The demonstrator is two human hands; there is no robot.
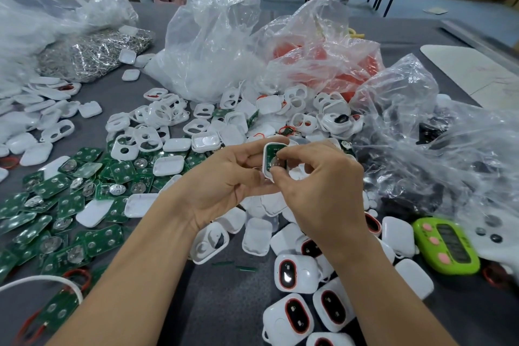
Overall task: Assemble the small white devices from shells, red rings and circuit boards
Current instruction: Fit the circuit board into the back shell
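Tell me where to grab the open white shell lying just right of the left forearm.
Pinch the open shell across its long side walls near the close end, from straight above: it lies hollow side up, rim raised, that end on bare table, other shells crowding its far end.

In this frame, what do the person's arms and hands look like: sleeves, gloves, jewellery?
The left hand and right hand are ungloved, with no rings, watch or wristband visible. Both forearms are bare down to the frame's edge; no sleeves show.
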